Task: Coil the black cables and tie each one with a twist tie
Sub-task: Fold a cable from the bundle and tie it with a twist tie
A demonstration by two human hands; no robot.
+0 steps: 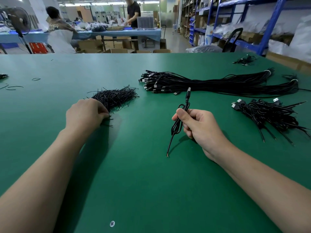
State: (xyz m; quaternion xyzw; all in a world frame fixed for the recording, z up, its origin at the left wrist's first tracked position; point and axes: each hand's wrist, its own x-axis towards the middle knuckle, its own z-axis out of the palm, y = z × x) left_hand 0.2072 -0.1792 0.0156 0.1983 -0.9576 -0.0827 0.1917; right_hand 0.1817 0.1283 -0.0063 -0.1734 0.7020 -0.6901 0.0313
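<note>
Cable (pixel 187 95) inside rt grip (pixel 200 126)

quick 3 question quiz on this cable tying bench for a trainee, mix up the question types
1. True or false: the right hand grips a coiled cable with its USB plug end uppermost.
2. The left hand reaches into: A) a roll of tape B) the pile of twist ties C) a pair of scissors.
3. Fill in: the heap of coiled cables lies to the ____ of the right hand.
Key: 1 true; 2 B; 3 right.
</note>
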